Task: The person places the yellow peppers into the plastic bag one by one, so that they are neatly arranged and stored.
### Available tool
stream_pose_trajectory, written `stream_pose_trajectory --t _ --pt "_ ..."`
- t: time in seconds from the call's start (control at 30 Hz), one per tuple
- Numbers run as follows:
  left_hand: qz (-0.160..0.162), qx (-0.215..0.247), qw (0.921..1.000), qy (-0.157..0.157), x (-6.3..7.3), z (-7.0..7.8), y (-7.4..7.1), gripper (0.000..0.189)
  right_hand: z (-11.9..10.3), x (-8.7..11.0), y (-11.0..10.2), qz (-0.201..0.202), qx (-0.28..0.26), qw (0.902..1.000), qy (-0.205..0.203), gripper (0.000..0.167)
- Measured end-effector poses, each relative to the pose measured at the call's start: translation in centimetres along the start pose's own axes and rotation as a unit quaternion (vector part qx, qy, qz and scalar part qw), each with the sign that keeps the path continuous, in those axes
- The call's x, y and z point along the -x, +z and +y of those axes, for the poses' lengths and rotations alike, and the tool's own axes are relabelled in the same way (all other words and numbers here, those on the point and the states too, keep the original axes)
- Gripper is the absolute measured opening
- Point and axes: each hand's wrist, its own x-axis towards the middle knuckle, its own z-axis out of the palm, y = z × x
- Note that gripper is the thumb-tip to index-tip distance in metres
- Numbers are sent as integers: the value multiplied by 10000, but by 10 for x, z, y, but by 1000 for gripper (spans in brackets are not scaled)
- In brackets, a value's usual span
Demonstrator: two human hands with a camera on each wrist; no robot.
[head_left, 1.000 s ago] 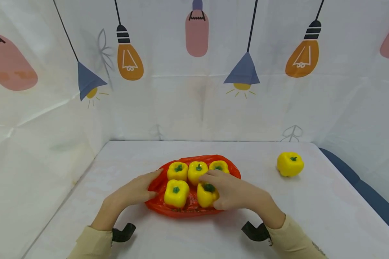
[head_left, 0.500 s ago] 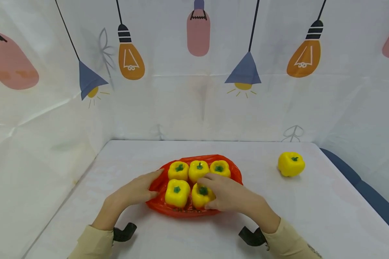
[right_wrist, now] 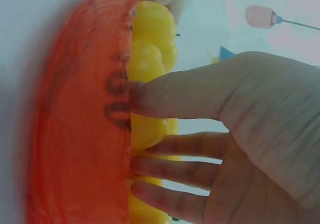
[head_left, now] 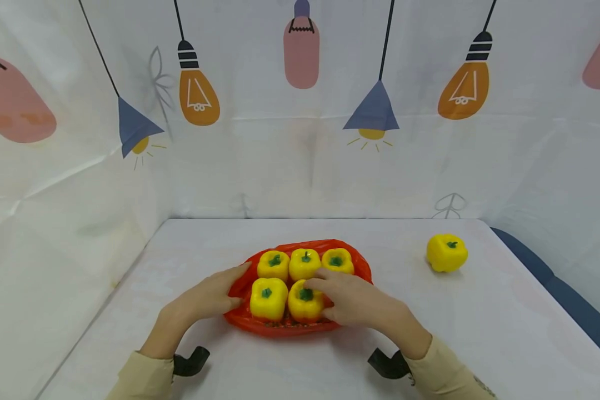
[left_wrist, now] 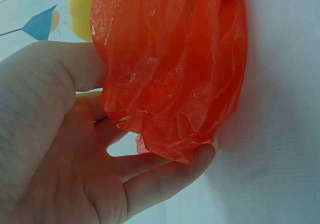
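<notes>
A red plastic bag (head_left: 282,331), its opening spread wide, lies on the table with yellow bell peppers in two rows inside. My left hand (head_left: 211,293) holds the bag's left side, with the thumb at the rim and fingers round the crumpled plastic (left_wrist: 165,99) in the left wrist view. At the front right of the bag, my right hand (head_left: 356,300) grips a yellow bell pepper (head_left: 300,309) between thumb and fingers. Another bell pepper (head_left: 268,300) stands close on its left. The back row holds three bell peppers, the middle one (head_left: 304,264) partly behind my fingertips.
One more yellow bell pepper (head_left: 446,253) lies on the white table (head_left: 485,316), toward the right edge. A dark blue chair (head_left: 550,283) stands beyond that edge. A white curtain (head_left: 280,166) printed with lamps hangs behind the table.
My right hand has moved left with the front right bell pepper, which now stands more upright beside its neighbour. My left hand has stayed on the bag.
</notes>
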Motion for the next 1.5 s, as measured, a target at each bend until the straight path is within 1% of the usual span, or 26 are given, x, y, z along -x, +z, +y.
stream_pose_trajectory --t 0.2,0.4,0.6,0.77,0.87,1.1,1.23,1.5 --pt "7 -48 10000 -21 1 1 0 72 8 5 -9 31 -275 9996 57 50" --pt "19 -81 10000 28 1 0 0 72 19 11 -22 79 -554 9978 365 50" --pt "24 -93 9999 30 1 -1 0 72 32 18 -34 215 -600 9955 694 51" --pt "21 -85 10000 37 1 -1 0 73 50 22 -41 389 -703 9932 840 52" --pt "19 -57 10000 32 1 0 0 73 62 24 -44 543 -781 9921 823 51" --pt "14 -50 10000 17 1 1 0 73 97 32 -51 1076 -533 9892 838 49" --pt "12 -29 10000 17 1 0 0 73 112 37 -55 1244 -473 9861 990 51" --pt "3 -45 10000 8 0 -1 1 72 139 50 -65 1422 -531 9780 1430 55"
